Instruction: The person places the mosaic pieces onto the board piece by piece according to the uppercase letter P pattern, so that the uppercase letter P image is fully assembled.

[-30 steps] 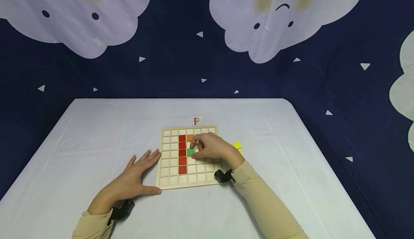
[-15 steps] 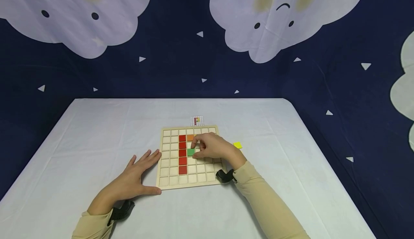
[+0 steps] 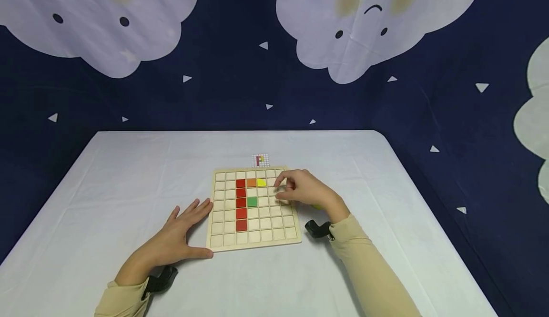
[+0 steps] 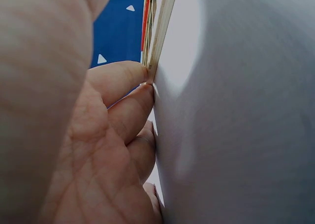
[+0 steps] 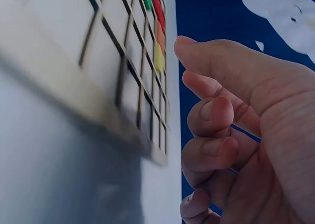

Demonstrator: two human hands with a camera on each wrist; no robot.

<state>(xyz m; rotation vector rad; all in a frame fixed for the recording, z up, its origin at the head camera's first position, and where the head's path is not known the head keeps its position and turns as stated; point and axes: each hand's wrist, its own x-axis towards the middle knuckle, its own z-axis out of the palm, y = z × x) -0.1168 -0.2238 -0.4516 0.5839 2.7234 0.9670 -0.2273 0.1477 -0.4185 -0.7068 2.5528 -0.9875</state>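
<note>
A wooden grid board (image 3: 254, 248) lies flat on the white cloth. In its cells sit a column of red tiles (image 3: 241, 202), an orange tile (image 3: 251, 182), a yellow tile (image 3: 261, 182) and a green tile (image 3: 252, 201). My left hand (image 3: 177, 236) rests at the board's left side, fingers spread; in the left wrist view, fingertips (image 4: 142, 93) touch the board's edge. Over the board's right side hovers my right hand (image 3: 305, 189), thumb and index finger apart. The right wrist view shows nothing between those fingers (image 5: 211, 56).
A small printed grid card (image 3: 260, 160) with a coloured pattern lies just behind the board. Another yellow piece (image 3: 316, 207) shows partly under the right wrist, off the board. A dark blue cloth with clouds (image 3: 240, 93) hangs behind the table.
My right hand has left the green tile and moved right, uncovering the yellow tile on the board. The green tile stays in its cell. My left hand keeps its place.
</note>
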